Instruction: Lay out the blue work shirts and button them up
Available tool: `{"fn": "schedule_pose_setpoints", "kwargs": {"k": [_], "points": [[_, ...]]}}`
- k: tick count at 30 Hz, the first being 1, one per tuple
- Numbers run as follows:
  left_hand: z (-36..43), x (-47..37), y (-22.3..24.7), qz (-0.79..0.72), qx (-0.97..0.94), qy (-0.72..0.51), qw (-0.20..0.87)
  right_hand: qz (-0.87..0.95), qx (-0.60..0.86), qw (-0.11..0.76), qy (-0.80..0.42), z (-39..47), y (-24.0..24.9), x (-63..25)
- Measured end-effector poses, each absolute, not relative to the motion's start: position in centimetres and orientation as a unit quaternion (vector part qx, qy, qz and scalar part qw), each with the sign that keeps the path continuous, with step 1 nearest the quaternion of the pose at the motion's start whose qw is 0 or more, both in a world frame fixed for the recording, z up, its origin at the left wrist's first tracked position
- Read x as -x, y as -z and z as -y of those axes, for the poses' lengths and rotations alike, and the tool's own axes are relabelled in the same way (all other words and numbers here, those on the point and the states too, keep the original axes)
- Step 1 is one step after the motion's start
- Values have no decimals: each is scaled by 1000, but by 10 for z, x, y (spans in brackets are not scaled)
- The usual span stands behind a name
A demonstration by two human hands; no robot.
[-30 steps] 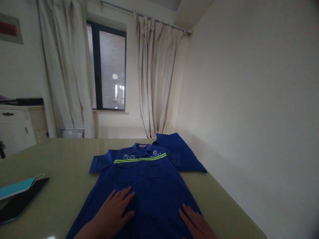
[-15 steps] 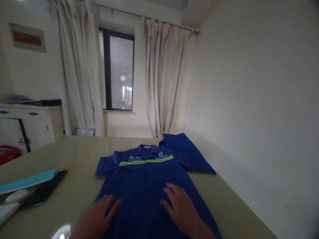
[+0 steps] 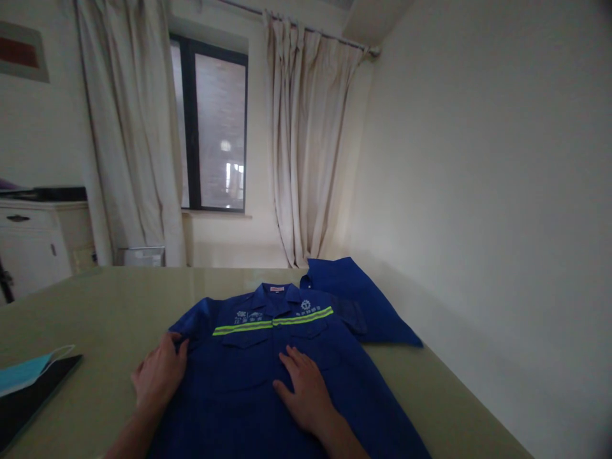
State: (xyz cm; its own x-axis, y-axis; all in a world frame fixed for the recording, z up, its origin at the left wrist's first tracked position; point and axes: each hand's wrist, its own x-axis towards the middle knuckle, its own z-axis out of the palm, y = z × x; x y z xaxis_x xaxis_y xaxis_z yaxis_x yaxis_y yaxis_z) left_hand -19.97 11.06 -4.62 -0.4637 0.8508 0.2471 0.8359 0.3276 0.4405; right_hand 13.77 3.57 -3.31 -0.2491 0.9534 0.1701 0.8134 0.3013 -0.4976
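A dark blue short-sleeved work shirt point(image 3: 239, 370) lies front up on the table, its collar pointing away from me. Across its chest runs a yellow-green and grey reflective stripe point(image 3: 243, 328), with pale printed logos above. My left hand point(image 3: 160, 373) is closed on the hem of the sleeve at the left, with the fingertips partly hidden by the cloth. On the middle of the shirt front rests my right hand point(image 3: 306, 392), open, fingers stretched out. Another folded blue garment point(image 3: 368, 299) lies behind the shirt's right sleeve, partly under it.
The greenish table point(image 3: 115, 319) meets a bare wall point(image 3: 478, 223) along its right side. A blue face mask point(image 3: 23, 375) lies on a black flat object point(image 3: 43, 395) at the left edge. Beyond stand curtains point(image 3: 129, 140), a window and a white cabinet point(image 3: 33, 233).
My left hand has moved forward from beside the shirt's body to the left sleeve and closed on it. My right hand has shifted slightly left over the shirt. The view has turned right.
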Motion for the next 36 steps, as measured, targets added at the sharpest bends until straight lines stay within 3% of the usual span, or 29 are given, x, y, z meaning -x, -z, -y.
{"fn": "schedule_pose_setpoints", "kwargs": {"k": [5, 9, 14, 18, 21, 23, 28, 36], "points": [[-120, 190, 48, -662, -655, -363, -32, 777, 571, 208, -165, -36, 27, -133], [-117, 159, 51, -481, -812, -325, -55, 779, 565, 211, -171, -34, 26, -135], [-111, 148, 64, -552, -798, -237, -48, 780, 553, 230, -179, -32, 30, -137], [-109, 157, 73, -568, -798, -195, -43, 734, 566, 348, -141, -45, 31, -150], [-108, 158, 74, -571, -799, -180, -50, 611, 609, 504, -54, -68, 24, -184], [-107, 155, 74, -579, -797, -165, -42, 505, 673, 541, -20, -85, 16, -216], [-104, 148, 70, -594, -789, -147, -44, 419, 825, 374, -58, -118, -5, -281], [-99, 144, 61, -607, -779, -156, -22, 418, 825, 348, -151, -146, -5, -310]]}}
